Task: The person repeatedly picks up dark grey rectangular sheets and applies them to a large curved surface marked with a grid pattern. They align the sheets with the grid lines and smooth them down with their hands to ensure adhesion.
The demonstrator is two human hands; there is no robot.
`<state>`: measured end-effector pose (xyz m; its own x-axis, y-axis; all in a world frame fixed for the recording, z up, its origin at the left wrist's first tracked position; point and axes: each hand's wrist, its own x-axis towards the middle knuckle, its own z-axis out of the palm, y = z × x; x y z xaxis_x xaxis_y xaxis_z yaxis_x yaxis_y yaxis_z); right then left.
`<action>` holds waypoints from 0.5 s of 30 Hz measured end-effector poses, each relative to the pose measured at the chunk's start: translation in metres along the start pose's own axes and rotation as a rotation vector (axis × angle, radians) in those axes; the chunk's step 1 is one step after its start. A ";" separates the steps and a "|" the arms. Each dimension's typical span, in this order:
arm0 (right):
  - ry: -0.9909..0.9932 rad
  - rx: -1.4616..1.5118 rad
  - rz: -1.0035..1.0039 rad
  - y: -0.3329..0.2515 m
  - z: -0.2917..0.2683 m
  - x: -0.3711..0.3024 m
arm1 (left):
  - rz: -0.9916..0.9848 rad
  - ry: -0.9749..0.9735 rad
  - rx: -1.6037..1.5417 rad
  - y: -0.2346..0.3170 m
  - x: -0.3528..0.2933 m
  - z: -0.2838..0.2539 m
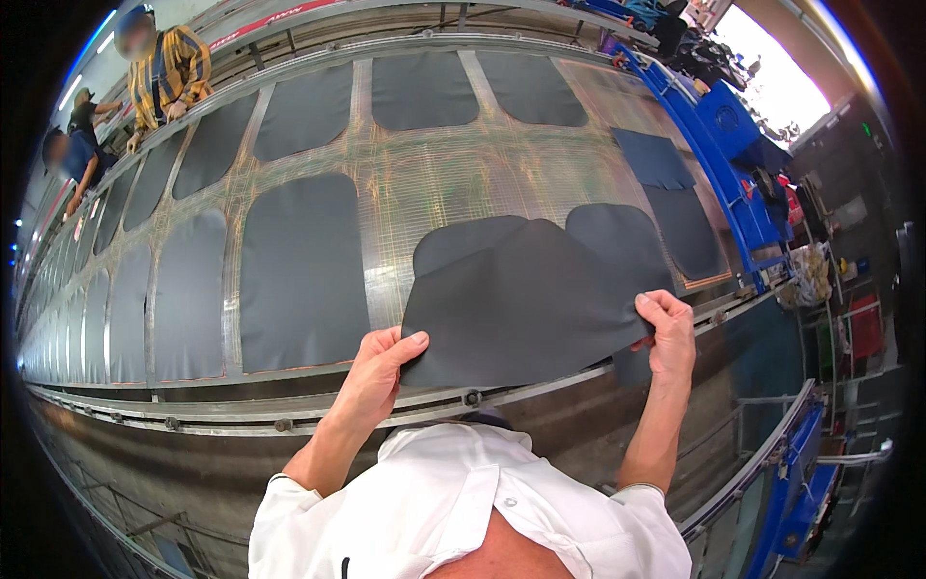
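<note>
A dark grey sheet panel with rounded far corners (521, 309) is held up at the near edge of the long table. My left hand (378, 365) pinches its near left corner between thumb and fingers. At its near right corner my right hand (668, 331) is closed on the edge, thumb on top. The sheet bows up in the middle. Beyond it, two more dark panels, a left one (463, 238) and a right one (614, 232), lie on the table, partly hidden by the held sheet.
The long table (453, 188) carries rows of similar panels, such as a large one (301, 275) to the left. A blue machine frame (699, 145) crosses its right end. Metal rails (318, 417) run along the near edge. A co-worker in a striped shirt (174, 72) stands across the table, with others beyond.
</note>
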<state>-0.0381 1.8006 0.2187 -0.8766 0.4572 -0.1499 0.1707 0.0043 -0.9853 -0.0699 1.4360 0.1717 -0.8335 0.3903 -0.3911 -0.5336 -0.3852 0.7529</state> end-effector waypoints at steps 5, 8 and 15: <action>-0.082 0.054 -0.031 -0.046 0.039 0.041 | 0.038 0.106 -0.058 0.037 0.021 -0.006; -0.178 0.079 -0.056 -0.071 0.054 0.075 | 0.125 0.169 -0.142 0.060 0.030 -0.007; -0.244 0.184 -0.106 -0.106 0.051 0.156 | 0.279 0.372 -0.168 0.110 0.067 0.042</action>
<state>-0.2159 1.8263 0.2959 -0.9709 0.2363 -0.0390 0.0080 -0.1309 -0.9914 -0.1788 1.4551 0.2504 -0.9261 -0.0597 -0.3725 -0.2735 -0.5740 0.7719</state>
